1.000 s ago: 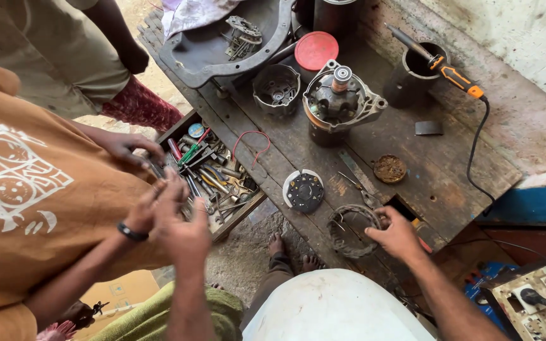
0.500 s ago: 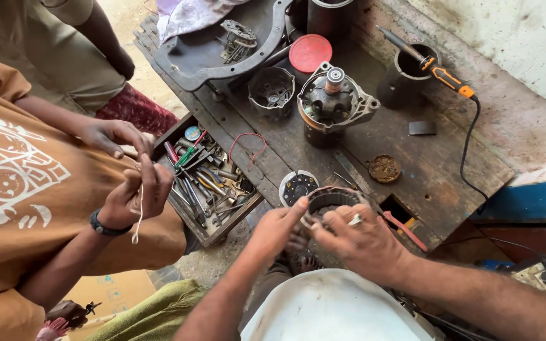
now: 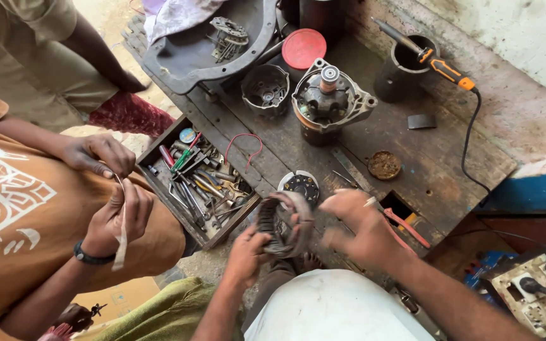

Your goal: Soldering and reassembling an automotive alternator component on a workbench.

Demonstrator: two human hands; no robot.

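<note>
My left hand (image 3: 246, 254) grips a dark wound metal ring (image 3: 284, 222) by its lower left edge and holds it upright just off the front edge of the wooden bench (image 3: 424, 170). My right hand (image 3: 363, 230) is blurred, its curled fingers right beside the ring's right edge; whether it grips the ring I cannot tell. A round black and white disc part (image 3: 300, 185) lies on the bench just behind the ring. Red-handled pliers (image 3: 406, 226) lie under my right hand.
An open tool drawer (image 3: 197, 180) is at the left. A motor housing (image 3: 328, 101), a red lid (image 3: 303, 47), a soldering iron (image 3: 440, 63) and a grey cover (image 3: 191, 53) are on the bench. A person in a brown shirt (image 3: 7, 208) holds a pale strip (image 3: 121, 233).
My left hand came from the tool drawer to the ring. The ring left the bench top and now stands upright nearer to me. The person at the left keeps handling the strip.
</note>
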